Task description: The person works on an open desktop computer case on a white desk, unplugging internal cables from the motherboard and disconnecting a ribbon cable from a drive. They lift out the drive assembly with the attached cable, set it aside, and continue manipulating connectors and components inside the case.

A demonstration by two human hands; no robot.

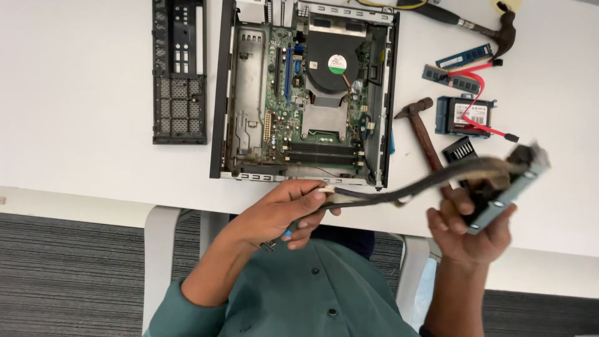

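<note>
Fingers (312,195) of the left hand (284,209) pinch the cable (399,195) end; right hand (471,228) closed around a grey metal part (508,187).
Cable runs between both hands, held above the table (81,93) edge, just in front of the open computer case (306,90). Part is motion-blurred, possibly a drive bracket. Hammer (424,134), memory sticks (463,59), red cable (480,93) lie right of the case; black panel (180,72) left.

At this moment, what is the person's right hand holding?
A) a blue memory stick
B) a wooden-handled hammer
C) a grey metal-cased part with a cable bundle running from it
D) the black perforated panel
C: the right hand grips a grey metal-cased part above the table edge, and its cable bundle runs across to the left hand; the hammer lies untouched on the table.
</note>
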